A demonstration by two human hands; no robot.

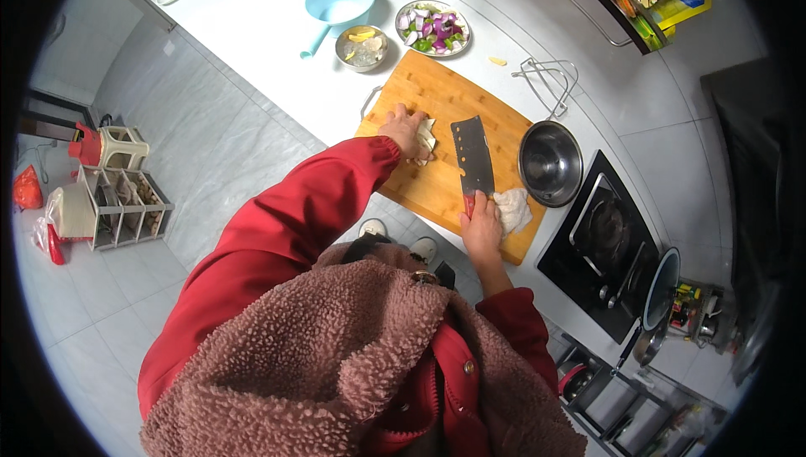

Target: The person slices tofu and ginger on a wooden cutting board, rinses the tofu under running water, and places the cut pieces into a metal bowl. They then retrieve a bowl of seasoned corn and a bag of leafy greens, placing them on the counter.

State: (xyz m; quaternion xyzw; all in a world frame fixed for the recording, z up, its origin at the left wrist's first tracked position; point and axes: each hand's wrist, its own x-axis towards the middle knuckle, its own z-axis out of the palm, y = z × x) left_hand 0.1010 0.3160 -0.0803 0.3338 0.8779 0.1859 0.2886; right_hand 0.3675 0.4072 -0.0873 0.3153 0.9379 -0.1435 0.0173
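My left hand (405, 131) is on the wooden cutting board (491, 110), its fingers and thumb curled around pale, flat cut food pieces (426, 134), partly hidden by the hand. In my right hand (483, 224) is the red handle of a cleaver (473, 154). Its broad dark blade, with a row of holes along one side, lies flat over the board and points away from me. A crumpled whitish cloth (514, 210) sits right beside my right hand, on the board's near right corner.
Beyond the board stand a plate of chopped onion and green pepper (433, 28), a small metal bowl (361, 49) and a light-blue strainer (340, 2). A steel bowl (550, 163) touches the right side, near a wire rack (549, 82) and a black cooktop (601, 246).
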